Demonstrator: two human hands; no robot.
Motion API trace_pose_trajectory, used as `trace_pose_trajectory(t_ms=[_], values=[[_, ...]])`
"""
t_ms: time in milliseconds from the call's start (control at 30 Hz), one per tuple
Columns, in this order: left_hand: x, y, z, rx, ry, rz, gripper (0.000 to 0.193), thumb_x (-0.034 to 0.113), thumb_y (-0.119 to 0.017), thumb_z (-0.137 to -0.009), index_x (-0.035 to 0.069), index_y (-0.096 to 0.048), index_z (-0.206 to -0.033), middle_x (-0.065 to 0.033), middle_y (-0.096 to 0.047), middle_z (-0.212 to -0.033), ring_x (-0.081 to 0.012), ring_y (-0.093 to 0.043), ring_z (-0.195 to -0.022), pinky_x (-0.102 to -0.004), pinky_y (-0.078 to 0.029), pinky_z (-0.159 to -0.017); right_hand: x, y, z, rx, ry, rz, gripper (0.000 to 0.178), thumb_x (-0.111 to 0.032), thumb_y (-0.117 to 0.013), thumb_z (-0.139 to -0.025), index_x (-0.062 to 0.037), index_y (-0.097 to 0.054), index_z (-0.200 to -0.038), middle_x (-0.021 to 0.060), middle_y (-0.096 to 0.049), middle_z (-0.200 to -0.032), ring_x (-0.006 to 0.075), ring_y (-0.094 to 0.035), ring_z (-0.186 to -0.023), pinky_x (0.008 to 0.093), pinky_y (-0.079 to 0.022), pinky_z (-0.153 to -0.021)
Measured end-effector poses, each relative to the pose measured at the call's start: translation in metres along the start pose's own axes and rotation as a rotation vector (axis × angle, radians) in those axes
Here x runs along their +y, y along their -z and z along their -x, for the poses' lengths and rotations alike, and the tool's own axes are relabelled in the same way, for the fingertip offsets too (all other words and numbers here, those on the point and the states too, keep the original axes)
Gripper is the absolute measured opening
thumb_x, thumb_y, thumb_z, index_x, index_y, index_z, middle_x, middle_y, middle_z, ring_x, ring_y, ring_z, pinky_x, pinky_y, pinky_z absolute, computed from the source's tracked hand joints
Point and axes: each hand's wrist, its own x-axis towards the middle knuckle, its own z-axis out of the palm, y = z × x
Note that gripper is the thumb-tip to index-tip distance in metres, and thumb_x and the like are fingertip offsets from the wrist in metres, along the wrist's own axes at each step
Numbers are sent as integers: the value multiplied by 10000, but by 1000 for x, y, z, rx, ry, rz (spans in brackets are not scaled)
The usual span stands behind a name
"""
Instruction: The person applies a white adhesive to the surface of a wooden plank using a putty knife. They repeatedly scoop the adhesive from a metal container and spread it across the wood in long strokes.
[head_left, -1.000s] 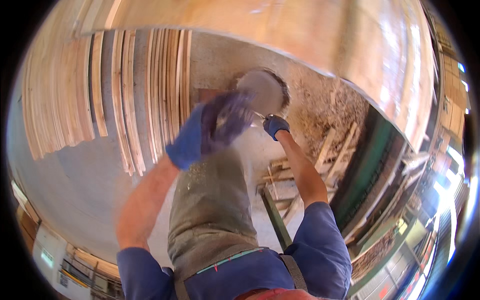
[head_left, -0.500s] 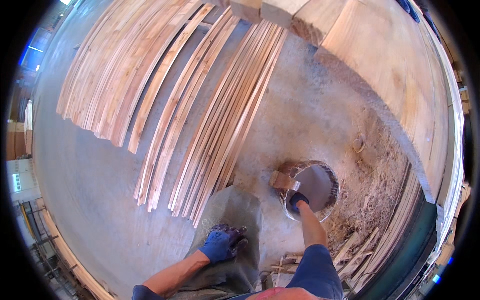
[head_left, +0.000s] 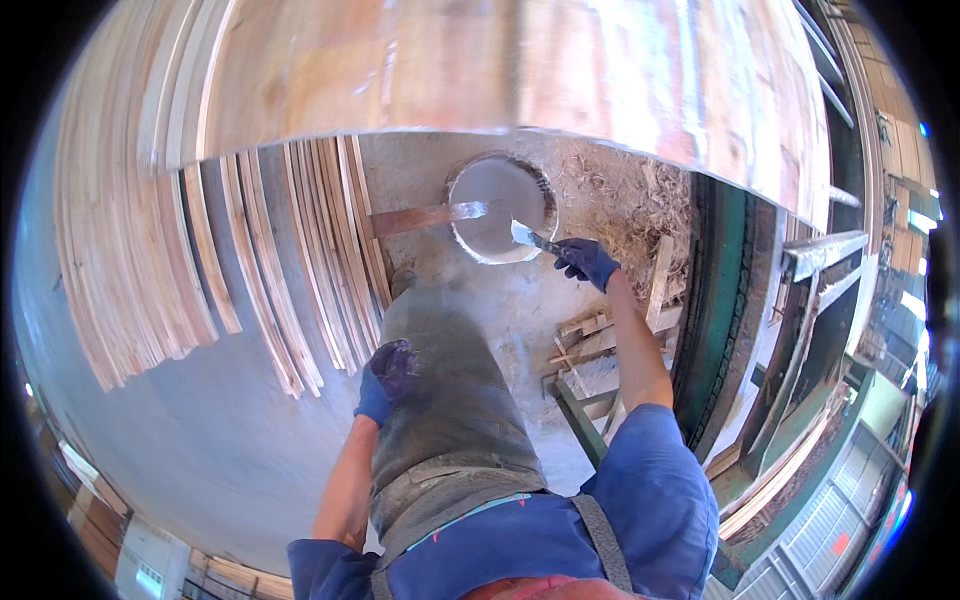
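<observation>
My right hand [head_left: 588, 262], in a dark blue glove, grips a short tool [head_left: 525, 235] by its handle. The tool's flat end is coated white; whether it is a brush or a scraper I cannot tell. That end is over the near right part of a round bucket [head_left: 553, 195] holding a pale grey-white liquid [head_left: 490, 185]. A wooden stick [head_left: 415, 219] with a white-smeared tip reaches over the bucket's left rim. My left hand [head_left: 390, 370], also gloved, rests against my dark apron [head_left: 440, 390] with its fingers loosely bent and nothing visible in it.
Large, blurred wooden boards [head_left: 400, 75] span the top of the view. Long wood strips [head_left: 325, 255] lie on the left. Shavings [head_left: 635, 195] and offcuts [head_left: 600, 340] cover the floor beside the bucket, near a green machine frame [head_left: 715, 270] on the right.
My right hand has come up out of the bucket, and the white-ended tool now shows in it. My left hand has shifted along the apron. The view has swung toward my body.
</observation>
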Motion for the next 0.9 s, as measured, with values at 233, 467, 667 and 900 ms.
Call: trace_pose_trajectory(t_ms=[233,467,667,900], values=[[46,49,16,28,-9,-24,330,258,-551,-1006,-11,-608,-1186,-112,-694,-954,-174,-671,-872,-307,-553,-771,47,-19,14,-49,121,-437,384,-283,-585,-932,-84,-611,-1258,57,-700,-910,83,-568,-626,208,-433,-526],[183,24,16,-75,-205,24,351,243,-540,-1010,-38,-573,-1217,-126,-686,-996,-179,-658,-903,-316,-537,-821,70,-31,72,-210,324,-920,499,-249,-635,-884,-24,-546,-1320,149,-681,-983,152,-622,-690,261,-498,-591],[304,-12,1,-305,-322,185,457,341,-474,-1026,-35,-543,-1276,-153,-660,-1110,-223,-656,-1010,-378,-528,-909,-17,-31,229,-117,610,-951,612,-296,-699,-817,35,-533,-1304,192,-671,-996,205,-629,-737,297,-503,-647],[379,-13,-38,-515,-209,559,502,396,-457,-1025,-34,-551,-1268,-172,-661,-1157,-256,-667,-1009,-384,-520,-945,-200,-16,349,70,794,-704,615,-336,-731,-783,55,-581,-1233,184,-676,-950,206,-645,-771,279,-502,-591]])
